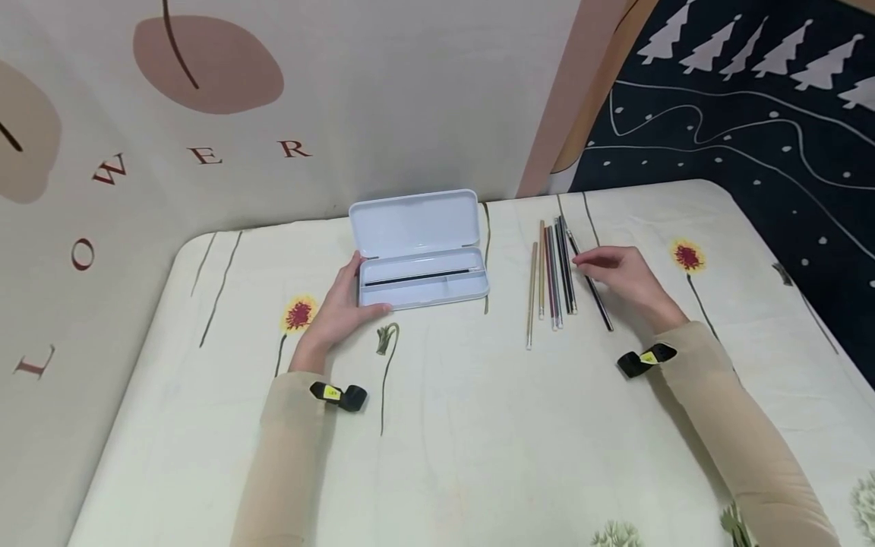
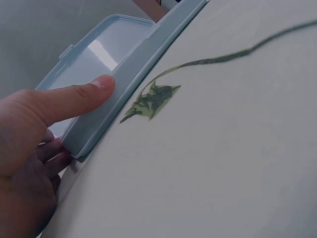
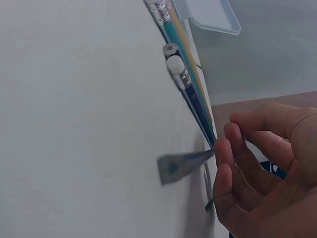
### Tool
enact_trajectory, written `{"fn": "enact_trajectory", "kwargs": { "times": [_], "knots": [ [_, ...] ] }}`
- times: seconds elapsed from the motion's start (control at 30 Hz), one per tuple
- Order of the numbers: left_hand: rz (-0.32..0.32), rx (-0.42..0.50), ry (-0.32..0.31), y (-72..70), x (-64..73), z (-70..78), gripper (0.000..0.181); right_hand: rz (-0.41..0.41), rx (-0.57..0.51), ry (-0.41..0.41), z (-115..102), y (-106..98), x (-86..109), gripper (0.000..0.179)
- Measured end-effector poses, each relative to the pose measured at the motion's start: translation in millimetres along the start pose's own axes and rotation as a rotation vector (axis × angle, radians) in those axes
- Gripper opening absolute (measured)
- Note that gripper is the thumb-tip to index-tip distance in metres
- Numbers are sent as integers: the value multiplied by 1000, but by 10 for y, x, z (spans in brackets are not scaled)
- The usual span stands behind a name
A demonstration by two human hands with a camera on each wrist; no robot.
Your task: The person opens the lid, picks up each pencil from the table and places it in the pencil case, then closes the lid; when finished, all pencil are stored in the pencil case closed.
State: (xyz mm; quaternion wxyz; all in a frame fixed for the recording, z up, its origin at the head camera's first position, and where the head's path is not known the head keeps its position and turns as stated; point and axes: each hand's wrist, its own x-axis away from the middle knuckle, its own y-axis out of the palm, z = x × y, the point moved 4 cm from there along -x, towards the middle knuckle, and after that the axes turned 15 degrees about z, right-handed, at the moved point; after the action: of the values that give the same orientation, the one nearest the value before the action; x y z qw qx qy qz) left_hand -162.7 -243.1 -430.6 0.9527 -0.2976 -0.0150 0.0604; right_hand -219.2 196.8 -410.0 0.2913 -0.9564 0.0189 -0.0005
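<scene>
A pale blue pencil case (image 1: 417, 297) stands with its lid (image 1: 415, 224) raised. One black pencil (image 1: 420, 278) lies lengthwise inside it. My left hand (image 1: 339, 300) grips the case's left end, thumb along the front wall and fingers round the side. To the right, several pencils (image 1: 551, 281) lie side by side on the cloth. At their right my right hand (image 1: 625, 277) pinches a black pencil (image 1: 600, 305), which slants away from the others. In the right wrist view its flat end (image 3: 171, 170) points toward the camera, while the fingers (image 3: 230, 148) hide the far part.
A white cloth with printed flowers (image 1: 687, 256) covers the table (image 1: 465, 425). Behind it hangs a pale printed curtain (image 1: 410, 99), and a dark one with white trees (image 1: 718, 144) is at the right. Each wrist wears a small black camera (image 1: 349, 397).
</scene>
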Motion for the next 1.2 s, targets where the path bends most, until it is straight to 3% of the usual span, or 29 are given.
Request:
{"fn": "enact_trajectory", "kwargs": {
  "times": [0.53,0.93,1.2],
  "knots": [
    [4,0,7,-11,-9,16,108,70,49,65,128,-111,26,33],
    [7,5,4,-18,-14,8,109,90,180,0,71,-18,-20,30],
    [1,8,1,-5,-3,11,109,112,126,-13,136,-88,-37,32]
  ]
}}
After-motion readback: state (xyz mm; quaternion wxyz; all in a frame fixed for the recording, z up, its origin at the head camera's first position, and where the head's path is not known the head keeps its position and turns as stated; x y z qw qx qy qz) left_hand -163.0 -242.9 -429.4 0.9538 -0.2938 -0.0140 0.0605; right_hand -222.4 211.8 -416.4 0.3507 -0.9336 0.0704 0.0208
